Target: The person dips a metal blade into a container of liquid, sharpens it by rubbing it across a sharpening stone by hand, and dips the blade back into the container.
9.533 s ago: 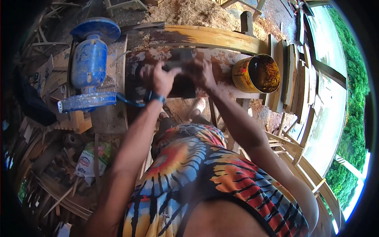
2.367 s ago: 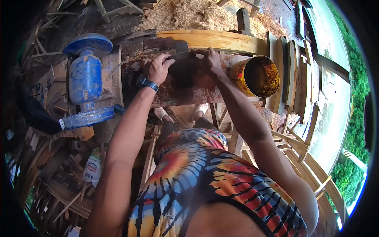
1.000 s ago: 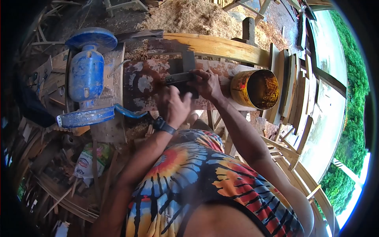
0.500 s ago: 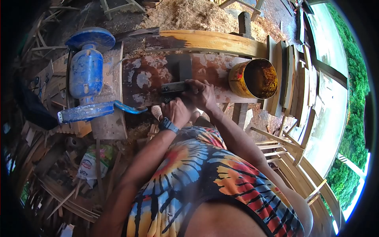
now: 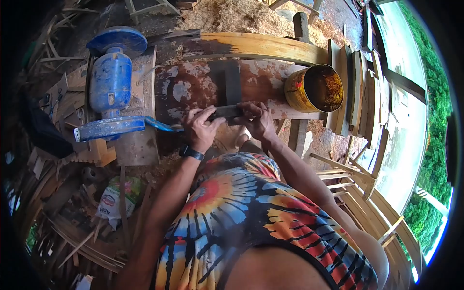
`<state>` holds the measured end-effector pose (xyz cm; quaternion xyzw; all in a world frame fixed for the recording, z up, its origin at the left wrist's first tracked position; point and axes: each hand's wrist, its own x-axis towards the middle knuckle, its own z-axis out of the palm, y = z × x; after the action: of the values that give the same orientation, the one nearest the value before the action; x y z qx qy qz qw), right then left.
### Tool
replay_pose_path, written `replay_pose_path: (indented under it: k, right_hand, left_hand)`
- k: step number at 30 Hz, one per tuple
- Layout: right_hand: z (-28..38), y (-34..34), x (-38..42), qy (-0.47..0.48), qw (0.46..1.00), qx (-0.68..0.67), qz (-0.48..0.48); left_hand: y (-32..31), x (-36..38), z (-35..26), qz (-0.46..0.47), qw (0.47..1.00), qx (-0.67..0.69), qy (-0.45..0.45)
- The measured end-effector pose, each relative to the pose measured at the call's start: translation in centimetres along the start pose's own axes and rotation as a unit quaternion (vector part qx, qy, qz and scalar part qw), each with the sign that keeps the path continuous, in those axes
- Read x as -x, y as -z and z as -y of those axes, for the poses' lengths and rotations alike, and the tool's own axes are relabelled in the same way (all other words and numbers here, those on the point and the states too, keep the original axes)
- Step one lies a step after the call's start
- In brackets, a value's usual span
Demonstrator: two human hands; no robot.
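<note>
A stained, paint-blotched wooden bench [image 5: 193, 89] carries a dark sharpening stone [image 5: 231, 82] at its middle, a yellow can [image 5: 313, 89] at one end — a blue motor [image 5: 110, 82] at the other.

Dark blade [image 5: 227, 112] ends hidden under both hands — bag [image 5: 112, 202] lettering too small

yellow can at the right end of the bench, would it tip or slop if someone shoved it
The yellow can looks wide and squat, so it would probably slide rather than tip. It stands open, its inside coated dark, so anything in it might slop. It sits near the bench edge, so a hard shove could drop it.
</note>
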<state>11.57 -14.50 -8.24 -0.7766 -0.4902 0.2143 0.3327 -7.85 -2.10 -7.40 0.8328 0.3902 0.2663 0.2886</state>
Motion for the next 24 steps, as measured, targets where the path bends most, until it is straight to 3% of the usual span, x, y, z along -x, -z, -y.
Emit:
replay_pose_path:
  k: [3, 6, 10, 12, 18, 19, 23, 24]
  right_hand:
    - [-1.0, -1.1, -4.8, 0.055, 0.997, 0.026, -0.042]
    - [-0.2, -0.9, -8.7, 0.056, 0.995, 0.062, -0.056]
    - [-0.2, -0.6, -3.8, 0.101, 0.994, 0.03, -0.037]
    - [-0.2, -0.3, -1.9, 0.079, 0.996, 0.044, -0.021]
    - [0.3, -0.3, -9.2, 0.085, 0.995, 0.055, -0.024]
    - [0.8, -0.1, -9.8, 0.073, 0.996, 0.05, -0.031]
    - [-0.9, -0.9, -5.3, 0.12, 0.992, 0.017, -0.029]
    - [-1.4, -0.9, -4.0, 0.147, 0.987, 0.062, -0.031]
  left_hand:
    - [-1.8, -3.1, 1.2, -0.04, 0.997, -0.024, 0.054]
    - [-1.6, -7.1, 2.1, -0.037, 0.998, -0.037, 0.023]
    - [-0.8, -1.5, 0.0, -0.028, 0.995, -0.023, 0.094]
    - [-0.3, 1.1, -1.2, -0.029, 0.998, -0.048, 0.038]
    - [-1.7, -6.5, 1.2, -0.03, 0.991, -0.117, 0.06]
    - [-1.4, -7.2, 1.9, -0.039, 0.993, -0.111, 0.022]
    - [-0.7, -2.5, -0.1, -0.048, 0.994, -0.093, 0.043]
    - [-0.6, -0.7, -0.5, -0.046, 0.995, -0.087, 0.019]
